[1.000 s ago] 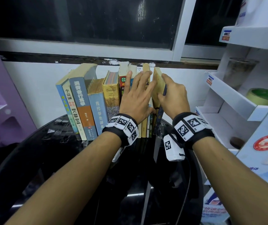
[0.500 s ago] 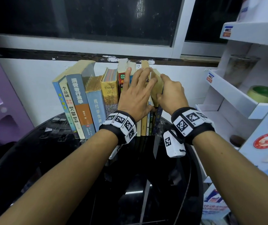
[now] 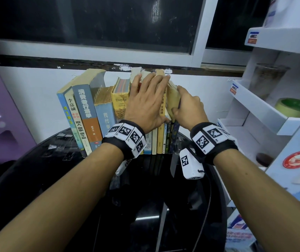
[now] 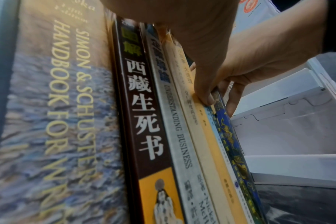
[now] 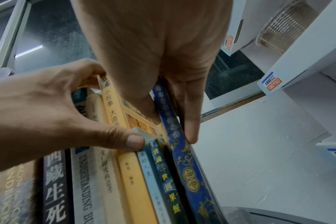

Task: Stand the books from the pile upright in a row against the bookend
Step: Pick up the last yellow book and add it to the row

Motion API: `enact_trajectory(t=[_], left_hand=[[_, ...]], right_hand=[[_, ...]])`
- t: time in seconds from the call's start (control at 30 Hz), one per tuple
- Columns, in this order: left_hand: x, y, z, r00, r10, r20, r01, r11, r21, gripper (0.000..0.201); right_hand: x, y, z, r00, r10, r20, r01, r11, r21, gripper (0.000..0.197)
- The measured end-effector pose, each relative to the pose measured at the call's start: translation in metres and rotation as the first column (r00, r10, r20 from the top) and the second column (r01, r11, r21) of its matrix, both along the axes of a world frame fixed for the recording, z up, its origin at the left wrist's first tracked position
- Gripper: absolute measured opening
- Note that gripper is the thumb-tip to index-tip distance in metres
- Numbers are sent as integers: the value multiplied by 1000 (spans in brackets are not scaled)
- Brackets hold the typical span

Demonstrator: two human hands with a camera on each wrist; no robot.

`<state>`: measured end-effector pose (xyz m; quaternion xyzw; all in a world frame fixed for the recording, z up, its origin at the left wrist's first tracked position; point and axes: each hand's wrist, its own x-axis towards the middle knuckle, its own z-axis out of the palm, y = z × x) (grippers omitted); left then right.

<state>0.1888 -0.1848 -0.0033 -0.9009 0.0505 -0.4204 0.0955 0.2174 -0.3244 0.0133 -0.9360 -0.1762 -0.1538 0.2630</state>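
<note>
Since a second ago, both my hands have slid a little higher on the row of books (image 3: 120, 113), which stands upright on the black desk (image 3: 36, 171) against the wall. My left hand (image 3: 145, 104) lies flat, fingers straight, on the middle spines, thumb (image 5: 132, 141) pressing a pale blue book's corner. My right hand (image 3: 187, 108) has its grip clamped on the blue book (image 5: 184, 159) at the row's right end, thumb in front, fingers behind. Readable spines: "Troyka", "Simon & Schuster Handbook" (image 4: 63, 106), "Understanding Business" (image 4: 182, 136), 西藏生死书 (image 4: 144, 109). The white shelf (image 3: 265, 113) beside holds one tape roll (image 3: 293, 106) and bears "Yoko Yoko" labels (image 5: 271, 84).
</note>
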Motion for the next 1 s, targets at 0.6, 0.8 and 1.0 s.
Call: enact_trajectory(t=[0.6, 0.8, 1.0], left_hand=[[2, -5, -4, 999, -48, 23, 48, 998, -26, 100], [-1, -2, -3, 998, -58, -4, 58, 998, -30, 109], [-11, 3, 3, 991, -135, -25, 134, 990, -46, 105]], right_hand=[[-3, -1, -8, 999, 41, -8, -40, 998, 40, 45], [-3, -3, -9, 995, 90, -36, -88, 995, 52, 40], [-11, -2, -6, 989, 113, -92, -102, 987, 121, 52]])
